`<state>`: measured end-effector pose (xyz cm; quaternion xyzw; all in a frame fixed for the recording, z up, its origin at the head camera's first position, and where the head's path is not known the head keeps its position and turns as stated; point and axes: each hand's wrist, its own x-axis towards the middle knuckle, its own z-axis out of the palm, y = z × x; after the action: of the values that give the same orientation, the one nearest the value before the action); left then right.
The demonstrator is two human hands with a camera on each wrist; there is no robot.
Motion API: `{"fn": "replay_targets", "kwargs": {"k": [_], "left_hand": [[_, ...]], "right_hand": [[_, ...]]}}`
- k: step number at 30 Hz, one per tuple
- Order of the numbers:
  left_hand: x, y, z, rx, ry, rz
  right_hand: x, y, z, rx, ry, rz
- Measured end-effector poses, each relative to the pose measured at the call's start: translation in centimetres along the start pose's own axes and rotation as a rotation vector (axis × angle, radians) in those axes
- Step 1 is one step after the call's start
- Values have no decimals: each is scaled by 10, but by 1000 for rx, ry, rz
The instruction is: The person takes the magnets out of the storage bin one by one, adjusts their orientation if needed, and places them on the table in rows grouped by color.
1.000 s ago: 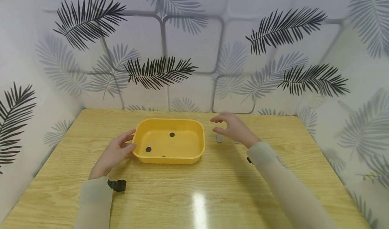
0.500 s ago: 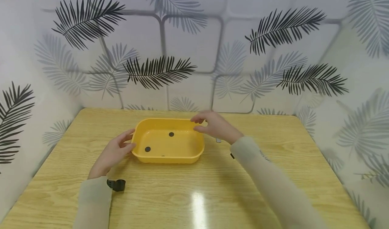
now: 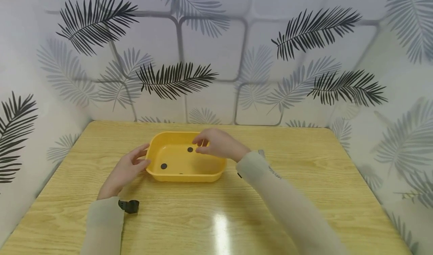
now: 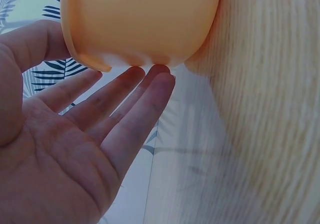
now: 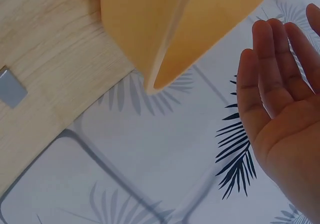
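A yellow plastic tray [image 3: 185, 177] sits on the wooden table [image 3: 304, 164], slightly left of centre. Two black discs [image 3: 190, 149] [image 3: 164, 166] lie on its floor, and a third dark speck shows near the front wall. My left hand [image 3: 130, 167] rests against the tray's left end, fingers straight [image 4: 125, 103] along the wall [image 4: 140, 18] and thumb by the rim. My right hand [image 3: 212, 144] hovers over the tray's right half, fingertips just right of the far disc. In the right wrist view its fingers [image 5: 272, 78] are straight and hold nothing.
A small grey flat piece [image 5: 11, 87] lies on the table right of the tray [image 5: 150, 23]; my right sleeve hides it in the head view. Leaf-patterned walls close in the table at the back and both sides. A black clip [image 3: 129, 206] sits at my left wrist.
My right hand has swung left, from above the table beside the grey piece to over the tray near the far disc. The left hand and the tray have stayed put.
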<state>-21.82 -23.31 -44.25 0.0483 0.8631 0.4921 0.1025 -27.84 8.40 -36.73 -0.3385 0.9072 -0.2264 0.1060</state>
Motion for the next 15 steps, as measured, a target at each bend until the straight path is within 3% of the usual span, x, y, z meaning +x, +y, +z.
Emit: {"fn": "replay_targets", "kwargs": {"k": [15], "left_hand": [[-1, 1, 1, 11, 3, 13]], "right_hand": [[16, -25, 33, -1, -87, 45]]}}
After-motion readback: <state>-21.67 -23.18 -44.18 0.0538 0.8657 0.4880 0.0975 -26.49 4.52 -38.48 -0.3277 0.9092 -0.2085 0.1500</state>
